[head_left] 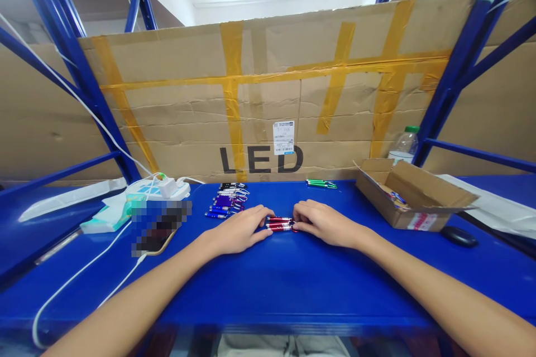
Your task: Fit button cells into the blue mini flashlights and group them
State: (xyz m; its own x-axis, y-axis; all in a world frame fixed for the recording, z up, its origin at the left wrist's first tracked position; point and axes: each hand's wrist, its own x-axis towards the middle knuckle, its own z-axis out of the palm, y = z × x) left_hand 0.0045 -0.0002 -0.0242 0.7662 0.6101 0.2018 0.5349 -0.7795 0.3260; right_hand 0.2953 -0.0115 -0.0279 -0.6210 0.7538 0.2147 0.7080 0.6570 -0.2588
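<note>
A small group of red keychain flashlights lies side by side on the blue table in front of me. My left hand has its thumb and fingers closed at their left ends. At the opposite ends, where the clips are, the curled fingers of my right hand close in and partly hide them. Just beyond my left hand, several more keychain flashlights in blue, purple, silver and black are lined up in a column with their clips to the right. Green flashlights rest at the table's back edge.
An open cardboard box with small items inside stands on the right, beside a black mouse and a bottle. On the left are a phone with a white cable, a tissue pack and a power strip.
</note>
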